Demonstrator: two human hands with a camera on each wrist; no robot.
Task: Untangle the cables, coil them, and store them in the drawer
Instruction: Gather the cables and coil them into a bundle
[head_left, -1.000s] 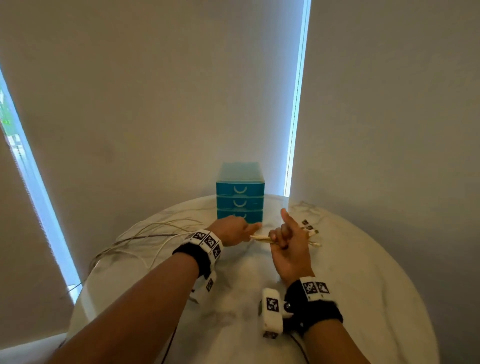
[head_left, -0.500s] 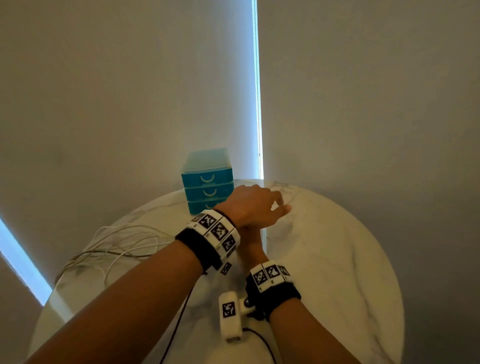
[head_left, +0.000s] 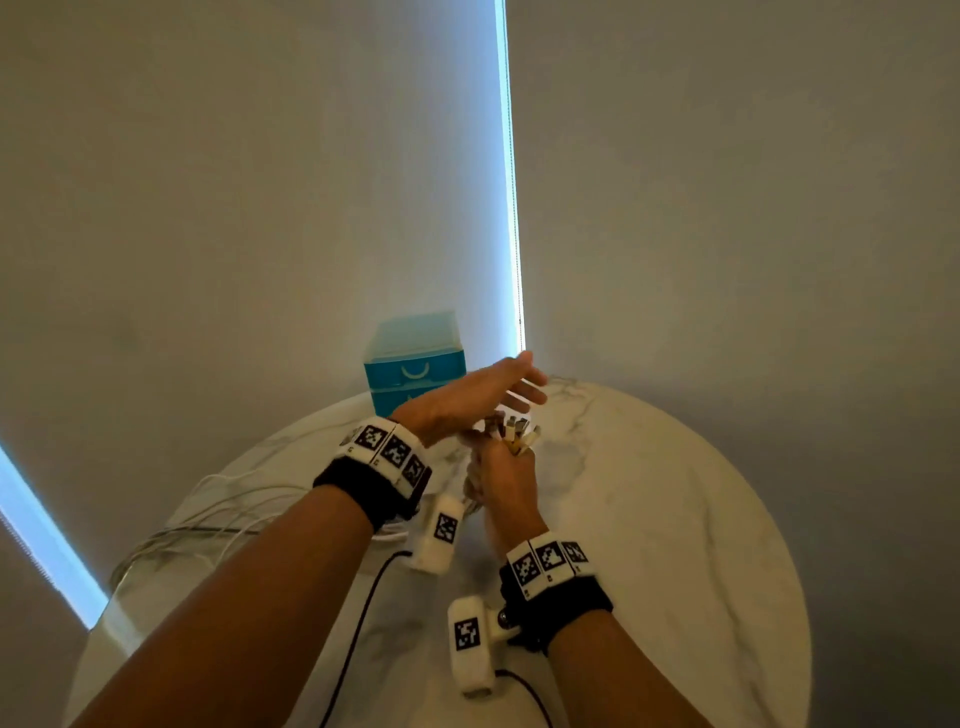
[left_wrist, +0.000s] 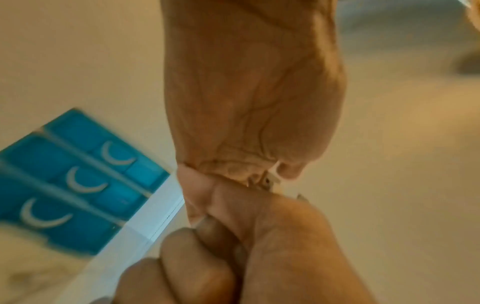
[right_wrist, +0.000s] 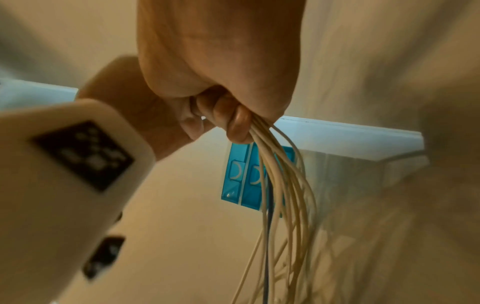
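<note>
My right hand is fisted round a bundle of white cables, with one dark cable among them. The bundle's plug ends stick up out of the fist. My left hand lies flat across the top of them with its fingers straight, and its palm touches the plugs. The rest of the cables trail loose over the left side of the table. The blue drawer unit stands at the table's far edge with the drawers that show shut, partly hidden by my left hand.
The round marble table stands against grey walls, with a bright window slit behind the drawer unit. White wrist cameras hang under both wrists, with black leads running back towards me.
The hands were side by side with the cable ends level between them. My left hand has crossed over the right and opened flat, and the right has turned the plugs upward.
</note>
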